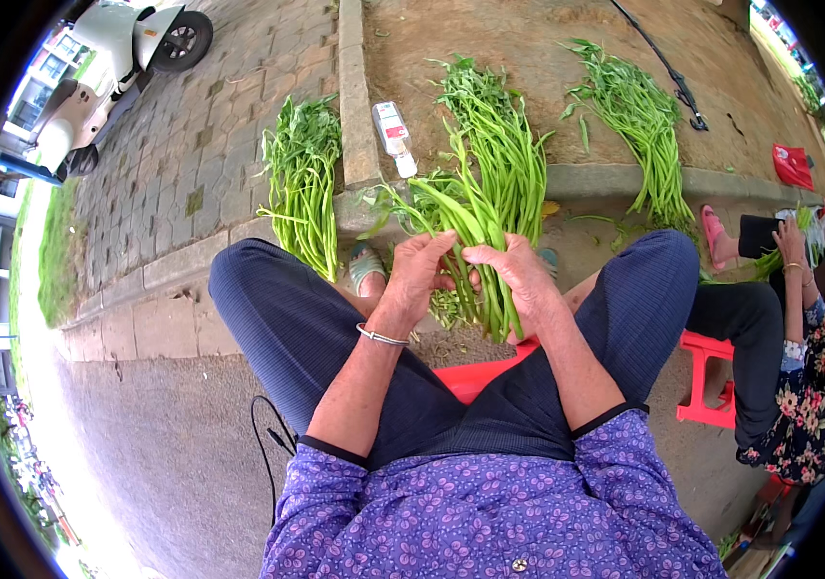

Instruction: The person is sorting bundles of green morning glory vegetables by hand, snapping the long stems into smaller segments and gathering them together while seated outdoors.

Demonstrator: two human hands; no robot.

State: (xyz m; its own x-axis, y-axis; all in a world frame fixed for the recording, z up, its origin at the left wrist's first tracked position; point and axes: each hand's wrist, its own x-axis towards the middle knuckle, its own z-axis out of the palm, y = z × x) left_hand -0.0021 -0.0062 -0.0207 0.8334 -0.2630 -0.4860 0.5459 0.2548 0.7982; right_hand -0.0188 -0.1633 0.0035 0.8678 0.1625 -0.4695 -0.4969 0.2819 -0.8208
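Note:
Between my knees I hold a bunch of long green leafy stems, which look like water spinach. My right hand is wrapped around the lower part of this bunch. With thumb and fingers, my left hand pinches stems at the bunch's left side. Just beyond, a larger heap of the same greens lies across the kerb, its leafy tops pointing away from me. Another heap lies to the left, and a third heap to the right. Trimmings lie on the ground below my hands.
A clear plastic bottle lies by the kerb. At the right, a person's hand holds greens beside a red plastic stool. A black pole and a red bag lie on the soil. A scooter stands on the paving.

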